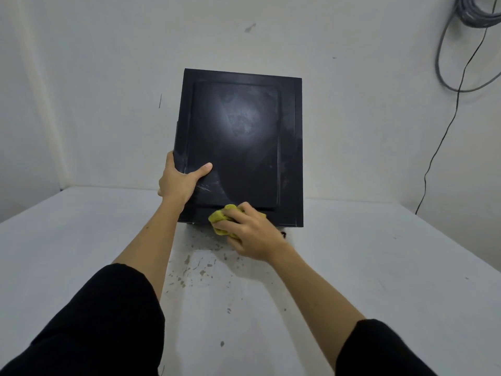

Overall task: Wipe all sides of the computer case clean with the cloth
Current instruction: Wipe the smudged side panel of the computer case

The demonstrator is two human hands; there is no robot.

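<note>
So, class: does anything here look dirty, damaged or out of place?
Yes. The computer case panel shows blotchy smudges near its top and pale scratch marks by the left hand. The white table in front of the case is speckled with dark flecks. The right hand presses the yellow cloth at the panel's lower edge.

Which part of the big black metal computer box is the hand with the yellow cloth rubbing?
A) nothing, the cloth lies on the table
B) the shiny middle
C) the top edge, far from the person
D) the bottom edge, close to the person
D: the right hand presses the crumpled yellow cloth against the near bottom edge of the black metal computer case, while the left hand grips its left side.
</note>
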